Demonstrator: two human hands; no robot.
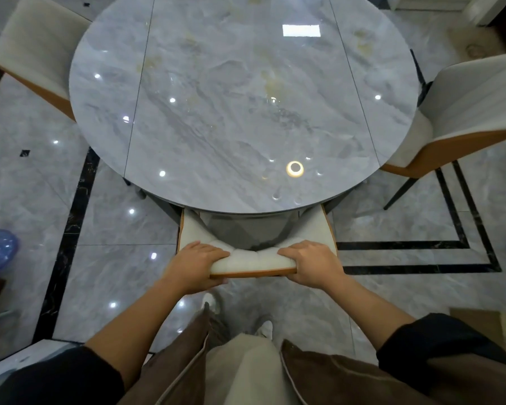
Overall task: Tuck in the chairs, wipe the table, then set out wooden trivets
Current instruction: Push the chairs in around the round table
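Fingers (216,254) of the left hand (193,266) and right hand (314,266) grip the backrest of the six-o'clock chair (254,263), its seat partly beneath the table (246,112). A hard shove could ram the pedestal (246,232). The ten-o'clock chair (32,48) and three-o'clock chair (473,103) look untucked.
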